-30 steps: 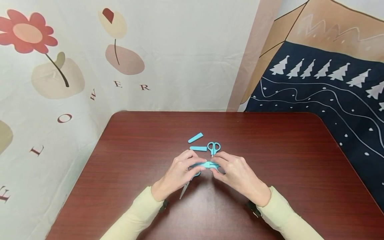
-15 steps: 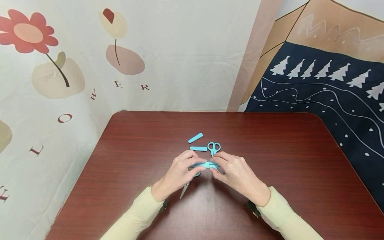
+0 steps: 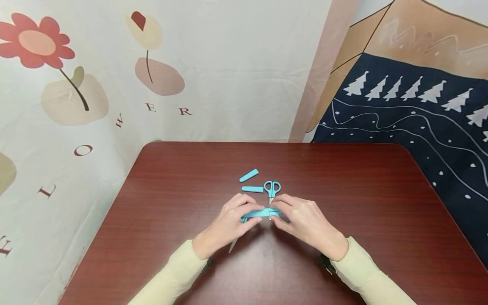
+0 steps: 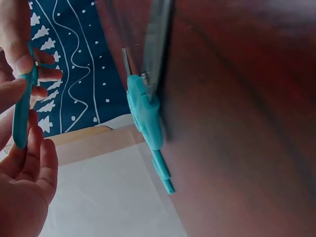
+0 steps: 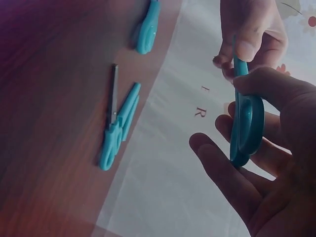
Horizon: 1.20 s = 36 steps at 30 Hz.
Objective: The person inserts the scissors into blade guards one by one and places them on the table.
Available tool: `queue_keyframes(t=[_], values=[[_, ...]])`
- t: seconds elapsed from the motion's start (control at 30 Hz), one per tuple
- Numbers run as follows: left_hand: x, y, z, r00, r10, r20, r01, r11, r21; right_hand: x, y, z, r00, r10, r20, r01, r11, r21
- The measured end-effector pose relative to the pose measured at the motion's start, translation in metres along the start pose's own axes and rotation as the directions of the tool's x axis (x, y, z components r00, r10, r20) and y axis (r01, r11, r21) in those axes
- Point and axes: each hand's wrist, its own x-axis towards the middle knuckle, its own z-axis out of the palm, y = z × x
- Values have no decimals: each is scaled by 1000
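Both hands hold one pair of light-blue-handled scissors (image 5: pixel 251 123) just above the table. Thumb and fingers of my left hand (image 3: pixel 228 220) pinch the light-blue blade cover (image 3: pixel 256 213) at its left side. My right hand (image 3: pixel 306 218) grips the handle loops, thumb on one side and fingers on the other. The cover's mouth meets the handles between the hands; how far the blades sit inside is hidden. Beyond the hands lies a second pair of scissors (image 3: pixel 272 188), its blades pointing toward me. A third pair (image 3: pixel 233 245) lies partly under my left hand, blades bare.
Two loose light-blue blade covers (image 3: pixel 249 175) lie beyond my left hand, one slanted and one level beside the second scissors' loops. The dark red wooden table (image 3: pixel 183 178) extends around them. Printed cloths (image 3: pixel 236 84) hang behind its far edge.
Both hands have shifted slightly toward me with the scissors and cover. My left hand now hides the third pair's handles more, and more of the second pair's blades shows.
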Motion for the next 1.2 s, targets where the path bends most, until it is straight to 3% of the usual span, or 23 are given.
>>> queue_keyframes(t=[0.23, 0.37, 0.47, 0.63, 0.8, 1.2], values=[[-6, -1, -2, 999, -42, -8, 42, 999, -4, -3, 1, 4, 1000, 15, -1, -15, 1000, 5], [-7, -2, -2, 1000, -26, -15, 27, 999, 29, -3, 0, 6, 999, 31, 19, -31, 1000, 4], [-7, -3, -3, 999, -22, -26, 23, 998, 61, -3, 0, 4, 997, 63, 54, -63, 998, -1], [-9, -4, -7, 996, -75, -43, 79, 992, 95, -6, 2, -3, 986, 137, 96, -139, 990, 12], [-13, -7, -14, 989, -120, -82, 130, 983, 131, -12, 11, -12, 974, 200, 109, -202, 979, 6], [-23, -26, -43, 972, -186, -140, 211, 958, 192, -35, 35, -29, 949, 278, 146, -268, 960, -85]])
